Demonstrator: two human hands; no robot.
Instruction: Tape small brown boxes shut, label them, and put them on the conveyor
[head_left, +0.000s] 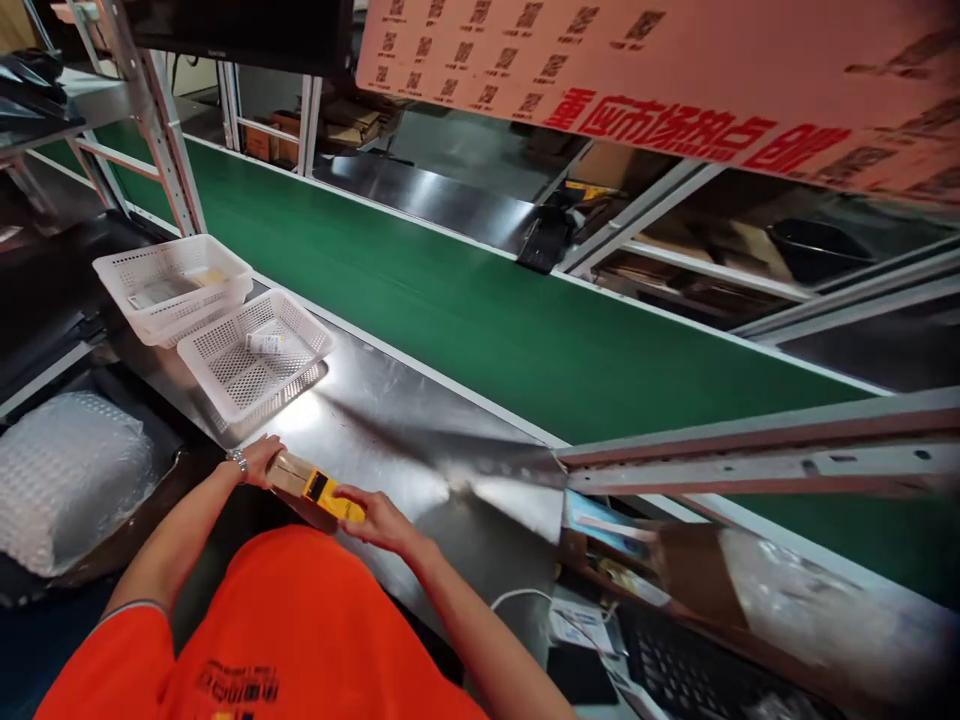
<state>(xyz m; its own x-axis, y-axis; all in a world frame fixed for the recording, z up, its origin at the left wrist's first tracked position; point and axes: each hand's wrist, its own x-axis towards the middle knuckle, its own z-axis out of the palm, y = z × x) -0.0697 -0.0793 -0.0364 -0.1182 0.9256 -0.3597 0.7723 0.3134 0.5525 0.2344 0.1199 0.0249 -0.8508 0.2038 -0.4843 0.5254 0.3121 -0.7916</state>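
Note:
My left hand (pixel 262 460), with a watch at the wrist, is closed on the far-left end of a small brown cardboard box (pixel 295 474). Against the box's other end lies a yellow item with a black part (pixel 341 501); its exact kind is unclear. My right hand (pixel 379 520) is closed around that yellow item, thumb on top. Both are held low in front of my body, over the near edge of the metal table (pixel 480 540). A white perforated basket (pixel 255 355) with a small labelled packet (pixel 265 344) in it stands just beyond my left hand.
More stacked white baskets (pixel 172 285) stand at the left. A green conveyor belt (pixel 420 290) runs behind the table. Bubble wrap (pixel 75 470) fills a container at lower left. At right are a metal post (pixel 750 460) and a keyboard (pixel 697 650). A pink sign (pixel 675 90) hangs above.

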